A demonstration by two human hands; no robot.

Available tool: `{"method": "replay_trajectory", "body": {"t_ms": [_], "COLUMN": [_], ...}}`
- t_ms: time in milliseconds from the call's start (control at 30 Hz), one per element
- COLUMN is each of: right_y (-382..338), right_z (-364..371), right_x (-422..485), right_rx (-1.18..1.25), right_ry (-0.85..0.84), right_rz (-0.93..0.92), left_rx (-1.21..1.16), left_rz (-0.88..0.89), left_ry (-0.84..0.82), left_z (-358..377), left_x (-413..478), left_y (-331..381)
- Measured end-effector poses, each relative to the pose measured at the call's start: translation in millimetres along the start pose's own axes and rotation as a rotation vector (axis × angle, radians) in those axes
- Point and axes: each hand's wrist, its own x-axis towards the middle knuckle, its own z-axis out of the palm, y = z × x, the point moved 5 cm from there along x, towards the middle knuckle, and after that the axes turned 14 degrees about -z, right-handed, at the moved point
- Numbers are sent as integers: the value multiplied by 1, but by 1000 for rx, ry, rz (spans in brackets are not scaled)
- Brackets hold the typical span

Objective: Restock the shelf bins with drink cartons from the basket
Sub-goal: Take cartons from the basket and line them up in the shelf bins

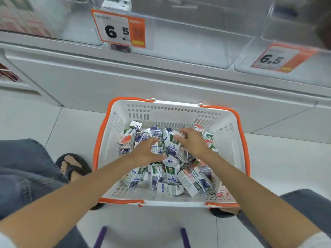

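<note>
Down in the basket, right hand grips a blueberry carton, likely light, stiff, best held across flat sides; left hand curled, hold unclear.

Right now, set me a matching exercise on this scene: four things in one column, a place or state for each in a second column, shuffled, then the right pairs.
Things
1. basket
2. sandal
3. left price tag
4. right hand

Places or states
A. fixed to the front of a clear shelf bin
B. grips a carton
C. on the floor, left of the basket
D. orange-rimmed, on the floor, part full of cartons

Pairs: 1-D, 2-C, 3-A, 4-B
</note>
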Motion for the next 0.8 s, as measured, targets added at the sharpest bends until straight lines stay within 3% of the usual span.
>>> {"method": "replay_trajectory", "body": {"t_ms": [133,267,333,500,633,800], "right_y": [-29,20,38,31,-24,-115], "right_z": [3,42,67,72,2,-64], "right_x": [-1,-27,-42,-41,-11,13], "right_rx": [409,-32,-108,-46,313,517], "right_ry": [-131,-433,-566,-367,-89,-117], "right_rz": [-45,150,234,215,106,-109], "left_rx": [-310,-393,-425,-495,-583,-485], "left_rz": [-43,-93,-140,-158,-154,-23], "left_ry": [-54,-36,-30,5,0,-91], "left_z": [8,-1,-8,-27,-45,-66], "left_x": [6,8,8,8,-5,-45], "left_y": [13,-11,-22,-30,-10,45]}}
